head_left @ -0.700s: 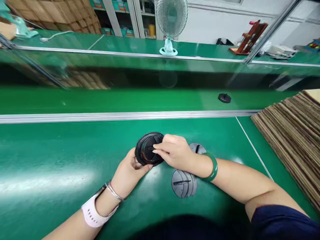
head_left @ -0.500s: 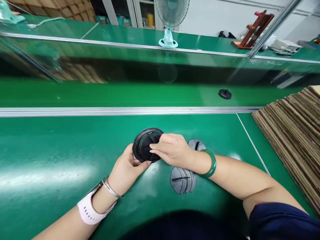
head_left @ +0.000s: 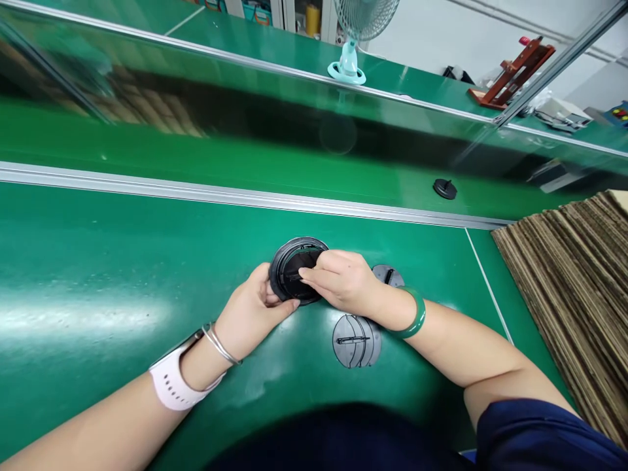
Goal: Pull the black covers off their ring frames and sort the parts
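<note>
- Left hand: grip closed on the near-left rim of the black ring, thumb on the rim's near edge, fingers under it.
- Right hand: fingers curled over the ring's right side, fingertips pressed on a dark insert inside the ring; grip narrow and in contact with the part.
- Black ring: round, tilted up toward the camera, held between both hands just above the bench, at the centre of the near bench section.
- Left wrist: white watch and thin metal bangle.
- Right wrist: green bangle.
- Grey disc: lies flat on the bench just near of the right wrist, with a slot across its face; not touched.
- Second disc: lies on the bench just far of the right wrist, partly hidden by the hand.
- Metal rail: runs left to right, dividing the near bench from the far green belt.
- Small black part: lies alone on the far belt, well apart from the hands.
- Cardboard stack: flat sheets on edge at the right end of the bench.
- Fan: stands on the far bench beyond the glass panel.
- Wooden stand: far right on the same far bench.
</note>
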Demonstrator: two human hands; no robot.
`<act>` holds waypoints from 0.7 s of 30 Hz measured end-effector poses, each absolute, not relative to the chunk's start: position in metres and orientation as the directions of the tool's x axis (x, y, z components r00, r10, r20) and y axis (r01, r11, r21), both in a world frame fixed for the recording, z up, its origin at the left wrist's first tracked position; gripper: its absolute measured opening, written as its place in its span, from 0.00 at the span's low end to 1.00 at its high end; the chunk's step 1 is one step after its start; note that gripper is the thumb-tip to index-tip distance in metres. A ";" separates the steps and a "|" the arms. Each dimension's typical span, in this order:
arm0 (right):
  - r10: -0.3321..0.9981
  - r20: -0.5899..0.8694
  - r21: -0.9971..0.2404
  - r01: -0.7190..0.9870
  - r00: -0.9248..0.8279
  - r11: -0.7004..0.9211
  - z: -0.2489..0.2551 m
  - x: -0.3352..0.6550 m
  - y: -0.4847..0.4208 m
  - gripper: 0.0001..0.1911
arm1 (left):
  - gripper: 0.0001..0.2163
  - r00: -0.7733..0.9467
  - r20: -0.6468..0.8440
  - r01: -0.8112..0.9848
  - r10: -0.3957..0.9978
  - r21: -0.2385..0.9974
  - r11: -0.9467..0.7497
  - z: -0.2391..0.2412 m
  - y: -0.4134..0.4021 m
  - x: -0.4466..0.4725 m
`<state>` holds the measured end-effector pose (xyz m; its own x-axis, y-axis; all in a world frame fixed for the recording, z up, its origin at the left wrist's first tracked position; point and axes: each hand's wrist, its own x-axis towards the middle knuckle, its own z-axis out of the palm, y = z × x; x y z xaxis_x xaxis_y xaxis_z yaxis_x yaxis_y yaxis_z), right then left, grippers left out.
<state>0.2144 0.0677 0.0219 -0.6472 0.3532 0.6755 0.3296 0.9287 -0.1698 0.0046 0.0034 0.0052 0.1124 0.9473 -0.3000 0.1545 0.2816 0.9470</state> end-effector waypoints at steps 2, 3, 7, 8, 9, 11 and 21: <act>0.385 0.653 -0.202 0.340 -0.652 0.919 0.022 0.215 0.068 0.14 | 0.30 0.124 -0.297 0.139 0.947 0.950 0.280 0.006 0.003 0.005; 0.393 0.641 -0.209 0.343 -0.659 0.916 0.022 0.215 0.069 0.14 | 0.30 0.127 -0.296 0.133 0.947 0.951 0.280 0.006 0.003 0.005; 0.392 0.626 -0.203 0.344 -0.675 0.917 0.020 0.215 0.070 0.16 | 0.29 0.123 -0.286 0.139 0.950 0.953 0.269 0.010 0.004 0.006; 0.383 0.631 -0.196 0.338 -0.674 0.920 0.020 0.215 0.070 0.16 | 0.28 0.123 -0.283 0.139 0.951 0.954 0.266 0.011 0.004 0.006; 0.374 0.639 -0.190 0.333 -0.672 0.923 0.019 0.215 0.071 0.16 | 0.28 0.123 -0.281 0.139 0.952 0.955 0.264 0.012 0.004 0.006; 0.363 0.642 -0.184 0.323 -0.676 0.928 0.019 0.214 0.071 0.16 | 0.28 0.121 -0.280 0.140 0.952 0.954 0.263 0.013 0.005 0.006; 0.471 0.452 -0.228 0.413 -0.757 0.882 0.027 0.214 0.066 0.09 | 0.27 0.111 -0.272 0.173 0.956 0.952 0.251 0.016 0.003 0.008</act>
